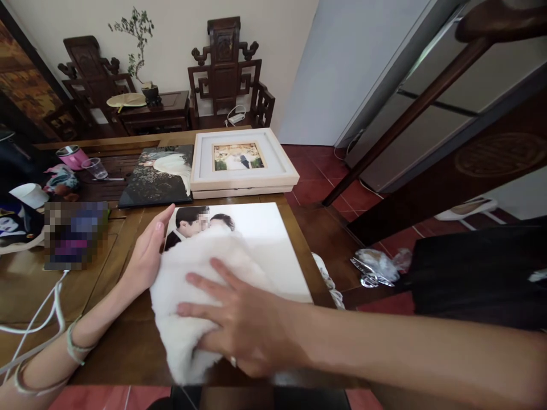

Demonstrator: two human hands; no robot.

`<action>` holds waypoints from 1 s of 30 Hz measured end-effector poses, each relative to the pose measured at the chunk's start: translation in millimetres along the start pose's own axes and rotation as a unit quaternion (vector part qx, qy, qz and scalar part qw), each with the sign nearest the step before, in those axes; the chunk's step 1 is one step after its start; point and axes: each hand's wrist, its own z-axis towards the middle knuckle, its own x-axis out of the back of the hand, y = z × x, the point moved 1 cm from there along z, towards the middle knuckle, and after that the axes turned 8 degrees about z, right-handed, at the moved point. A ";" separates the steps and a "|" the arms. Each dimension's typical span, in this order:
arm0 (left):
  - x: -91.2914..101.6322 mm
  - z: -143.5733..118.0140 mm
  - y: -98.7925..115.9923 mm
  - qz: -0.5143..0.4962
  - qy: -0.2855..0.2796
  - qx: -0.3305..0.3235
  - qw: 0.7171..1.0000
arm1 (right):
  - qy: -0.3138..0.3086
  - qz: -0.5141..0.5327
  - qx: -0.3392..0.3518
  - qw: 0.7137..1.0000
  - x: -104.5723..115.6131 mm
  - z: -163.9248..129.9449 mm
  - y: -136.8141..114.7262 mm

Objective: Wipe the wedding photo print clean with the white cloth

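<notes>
White cloth (188,296) under right hand (243,330) on photo panel (273,245) (no writing legible).

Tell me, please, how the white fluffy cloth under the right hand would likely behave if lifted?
The white cloth looks floppy: it bunches under the right hand. Probably light, given its fluffy pile. It would likely slide easily on the glossy photo print.

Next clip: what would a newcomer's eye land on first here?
First the right hand, pressing a fluffy white cloth flat onto a large photo print at the wooden table's near edge, while the left hand steadies the print's left side. Behind it lies a white framed photo.
</notes>
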 end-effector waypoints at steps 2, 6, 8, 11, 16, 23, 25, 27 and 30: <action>-2.5 -0.5 -2.2 0.070 -0.004 -0.030 0.997 | 0.013 0.048 -0.037 0.998 -1.6 -16.1 -3.3; -8.7 -2.3 -6.3 0.207 -0.033 -0.125 0.970 | 0.105 0.102 -0.151 0.978 5.7 -40.8 10.4; -11.1 -3.3 -8.1 0.232 -0.046 -0.158 0.959 | 0.162 0.129 -0.195 0.959 14.3 -43.9 21.8; -12.6 -4.3 -9.1 0.233 -0.050 -0.189 0.953 | 0.252 0.194 -0.234 0.919 29.5 -33.1 37.2; -11.7 -4.9 -5.5 0.228 -0.063 -0.194 0.952 | 0.303 0.297 -0.205 0.882 47.5 15.6 57.6; -10.9 -6.0 -5.4 0.210 -0.071 -0.206 0.953 | 0.233 0.268 -0.209 0.911 59.1 41.6 69.8; -11.5 -6.4 -8.4 0.209 -0.066 -0.214 0.952 | 0.228 0.229 -0.220 0.920 58.6 26.7 71.3; -12.2 -7.1 -11.2 0.208 -0.057 -0.223 0.951 | 0.232 0.182 -0.226 0.929 55.9 4.2 74.5; -12.8 -8.3 -12.8 0.208 -0.049 -0.229 0.950 | 0.235 0.092 -0.269 0.929 48.2 -34.4 82.1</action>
